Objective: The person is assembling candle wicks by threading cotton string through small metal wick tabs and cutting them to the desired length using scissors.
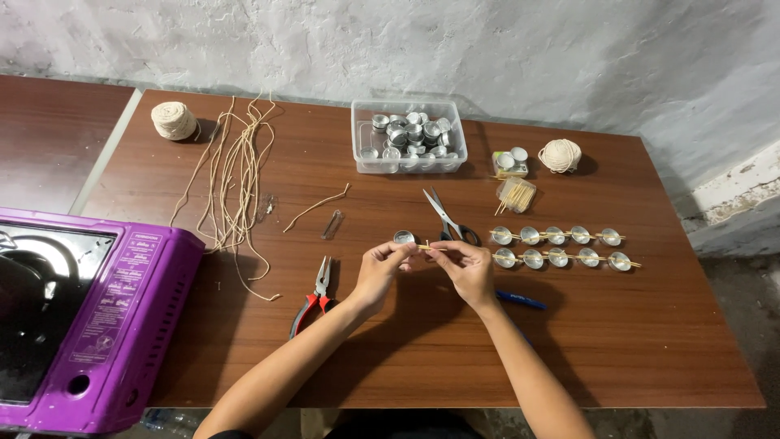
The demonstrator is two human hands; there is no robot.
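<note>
— What are the two hands doing?

— They meet in the middle of the brown table (569,341). The left hand (380,272) pinches a small silver cup (404,237) between thumb and fingers. The right hand (467,268) pinches a thin wooden stick (426,247). The stick pokes out toward the cup. I cannot tell if the two touch.

— What is close to the hands?

— Just behind them lie scissors (447,218) with black handles. Right beside the right hand are two rows of silver cups (556,247) — each row has a long thin stick across it. A blue pen (522,300) lies near the right wrist. Pliers (315,296) with red and black handles lie by the left arm.

— And farther away?

— A clear box (409,136) full of silver cups sits at the back. To its right is a small pack with a few more cups (510,162), a bunch of little sticks (515,195), and a ball of pale string (560,154). Another ball of string (174,120) sits far to the left, with long loose strings (236,175) lying next to it. One short piece of string (317,206) and a small clear tube (331,225) lie near the middle.

— What is the big purple thing?

— A purple stove (89,317) with a black top — it sits at the left edge.
</note>
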